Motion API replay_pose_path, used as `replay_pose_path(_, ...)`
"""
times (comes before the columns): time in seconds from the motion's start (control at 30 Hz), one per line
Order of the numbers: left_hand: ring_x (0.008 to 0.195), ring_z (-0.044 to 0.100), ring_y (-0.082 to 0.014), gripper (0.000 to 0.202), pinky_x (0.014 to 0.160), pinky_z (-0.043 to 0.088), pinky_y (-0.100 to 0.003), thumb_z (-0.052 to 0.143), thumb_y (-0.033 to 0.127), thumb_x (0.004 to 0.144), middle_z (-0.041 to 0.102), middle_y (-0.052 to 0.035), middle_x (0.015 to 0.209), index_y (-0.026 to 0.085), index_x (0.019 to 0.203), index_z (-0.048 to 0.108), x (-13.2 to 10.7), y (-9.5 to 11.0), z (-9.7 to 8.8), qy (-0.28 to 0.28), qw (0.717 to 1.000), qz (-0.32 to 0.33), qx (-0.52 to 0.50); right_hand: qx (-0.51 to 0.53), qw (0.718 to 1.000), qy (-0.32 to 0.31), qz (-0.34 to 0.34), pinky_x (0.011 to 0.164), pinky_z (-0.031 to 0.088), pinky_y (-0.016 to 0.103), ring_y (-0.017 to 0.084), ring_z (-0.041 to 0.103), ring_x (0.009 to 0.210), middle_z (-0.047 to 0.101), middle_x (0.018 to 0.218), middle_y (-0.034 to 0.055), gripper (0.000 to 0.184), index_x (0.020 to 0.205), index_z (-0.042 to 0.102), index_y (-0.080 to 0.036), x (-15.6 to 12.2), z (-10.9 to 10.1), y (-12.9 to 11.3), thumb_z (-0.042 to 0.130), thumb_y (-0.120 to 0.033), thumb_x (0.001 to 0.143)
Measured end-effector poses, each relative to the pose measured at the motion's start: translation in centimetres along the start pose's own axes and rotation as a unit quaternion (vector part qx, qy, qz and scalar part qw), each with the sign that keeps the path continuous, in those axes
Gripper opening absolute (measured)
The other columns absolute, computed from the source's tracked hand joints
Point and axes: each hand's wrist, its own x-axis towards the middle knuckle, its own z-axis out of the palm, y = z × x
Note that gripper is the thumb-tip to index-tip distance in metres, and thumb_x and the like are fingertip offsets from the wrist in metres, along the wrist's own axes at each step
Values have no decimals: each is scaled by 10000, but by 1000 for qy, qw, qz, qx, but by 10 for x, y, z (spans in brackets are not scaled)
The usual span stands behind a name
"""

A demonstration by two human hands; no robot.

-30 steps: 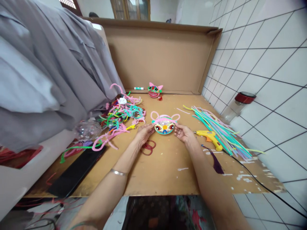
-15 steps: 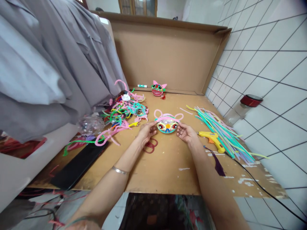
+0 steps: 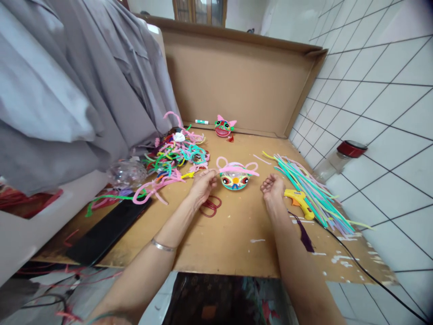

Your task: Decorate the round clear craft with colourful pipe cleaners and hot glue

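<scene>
A small round craft face [image 3: 235,179] with painted eyes and pink pipe-cleaner ears sits on the cardboard work surface [image 3: 233,234]. My left hand [image 3: 203,183] rests at its left side, fingers curled and touching the pink ear wire. My right hand [image 3: 273,187] lies to its right, apart from the craft, fingers curled loosely with nothing in them. Just right of that hand lies a yellow glue gun [image 3: 299,202]. Red scissors [image 3: 210,206] lie under my left wrist.
A tangle of coloured pipe cleaners [image 3: 176,158] lies left; a bundle of straight ones [image 3: 307,185] lies right. A finished pink-eared face [image 3: 225,127] and a glue stick [image 3: 202,121] stand by the cardboard back wall. Grey cloth hangs left. A black tablet [image 3: 108,230], a red-lidded jar [image 3: 340,155] and a purple tassel [image 3: 304,234] are nearby.
My right hand has let go of the craft face and moved right toward the glue gun. My left hand stays at the craft's left side.
</scene>
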Motion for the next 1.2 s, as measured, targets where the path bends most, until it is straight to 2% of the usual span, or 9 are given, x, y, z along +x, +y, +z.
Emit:
replay_pose_path(0.1, 515, 387, -47, 269, 463, 271, -170, 790, 258, 485, 444, 51, 531, 141, 566, 562, -4, 5, 0, -85, 996, -3, 12, 56, 986, -23, -154, 431, 331, 166, 47, 374, 408, 413, 448, -90, 253, 530, 433, -195, -6, 0, -8, 558, -197, 750)
replay_pose_path(0.2, 524, 389, -57, 232, 487, 288, -186, 770, 285, 522, 468, 37, 538, 141, 577, 596, -7, 7, 0, -149, 987, 8, 52, 57, 943, -158, -286, 505, 395, 186, 62, 469, 504, 528, 535, -60, 186, 567, 559, -187, -20, -1, -16, 690, -276, 666)
replay_pose_path(0.27, 523, 386, -62, 184, 496, 291, -198, 747, 280, 543, 495, 23, 551, 142, 578, 632, -9, 7, -1, -171, 980, 28, 98, -18, 922, -268, -280, 574, 443, 212, 88, 540, 580, 623, 624, -22, 201, 649, 660, -184, -31, -2, -19, 745, -366, 646)
replay_pose_path(0.33, 537, 406, -76, 128, 515, 312, -212, 722, 262, 567, 531, 3, 578, 151, 569, 657, -9, 7, -2, -186, 970, 63, 145, -138, 889, -372, -228, 624, 466, 238, 117, 588, 642, 690, 711, 18, 272, 759, 733, -181, -42, -3, -18, 752, -436, 669)
replay_pose_path(0.43, 616, 490, -120, 69, 588, 386, -237, 705, 226, 598, 582, -26, 636, 175, 562, 675, -10, 8, -1, -201, 953, 125, 189, -277, 828, -452, -181, 599, 445, 235, 127, 590, 641, 706, 722, 21, 291, 770, 753, -179, -52, -1, -9, 753, -459, 692)
replay_pose_path(0.53, 657, 523, -136, 73, 639, 420, -249, 715, 208, 609, 591, -28, 640, 185, 552, 674, -11, 10, 1, -196, 947, 154, 203, -311, 817, -458, -163, 517, 404, 220, 109, 553, 549, 674, 622, 1, 282, 698, 731, -177, -56, 4, 4, 784, -450, 652)
replay_pose_path(0.67, 621, 516, -113, 144, 608, 401, -234, 756, 279, 620, 609, -21, 651, 168, 578, 674, -13, 8, 3, -166, 961, 133, 177, -273, 851, -424, -148, 473, 406, 217, 97, 533, 476, 644, 552, -12, 283, 668, 701, -184, -60, 9, 15, 811, -437, 609)
replay_pose_path(0.83, 538, 456, -80, 336, 514, 334, -220, 805, 437, 623, 627, -9, 669, 160, 790, 716, -17, 2, 7, -169, 975, 89, 113, -204, 889, -375, -167, 459, 420, 215, 96, 551, 457, 647, 550, -11, 270, 657, 696, -194, -67, 13, 18, 807, -433, 600)
replay_pose_path(1.2, 509, 425, -70, 294, 497, 325, -219, 851, 402, 543, 628, 4, 593, 163, 668, 736, -19, -5, 11, -111, 983, 75, 124, -203, 888, -387, -141, 511, 508, 253, 122, 599, 484, 673, 569, 6, 296, 627, 702, -189, -64, 11, 22, 824, -452, 567)
